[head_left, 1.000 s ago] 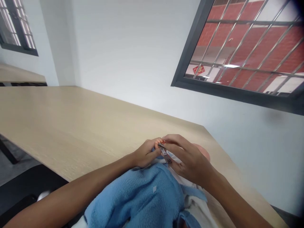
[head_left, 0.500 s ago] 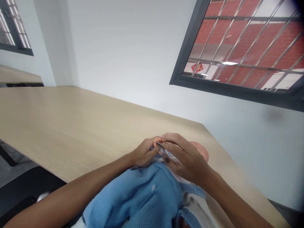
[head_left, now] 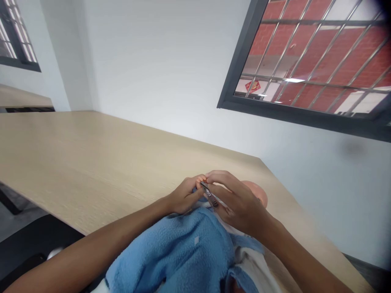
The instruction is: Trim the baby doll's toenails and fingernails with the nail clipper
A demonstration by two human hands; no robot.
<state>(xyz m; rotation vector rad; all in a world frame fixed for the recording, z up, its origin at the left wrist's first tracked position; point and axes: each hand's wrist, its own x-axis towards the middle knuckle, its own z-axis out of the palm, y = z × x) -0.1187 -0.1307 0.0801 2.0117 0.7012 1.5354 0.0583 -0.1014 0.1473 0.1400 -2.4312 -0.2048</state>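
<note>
A doll in blue fleecy cloth (head_left: 174,248) lies in front of me, its bald head (head_left: 255,191) partly behind my right hand (head_left: 236,199). My left hand (head_left: 185,197) is closed around the doll's small hand (head_left: 200,180), whose orange-pink fingers stick out on top. Between the thumb and fingers of my right hand is a metal nail clipper (head_left: 210,197) with dark markings. Its jaw end is at the doll's fingers; whether it touches them I cannot tell. Most of the doll's arm is hidden by my hands.
The doll rests at the near edge of a long light-wood table (head_left: 100,162) that runs along a white wall (head_left: 152,61). A barred window (head_left: 305,61) is at the upper right. A black chair (head_left: 39,240) stands at the lower left.
The nail clipper has tilted slightly in my right hand, so its lever shows more from the side. My left hand keeps its hold on the doll's hand.
</note>
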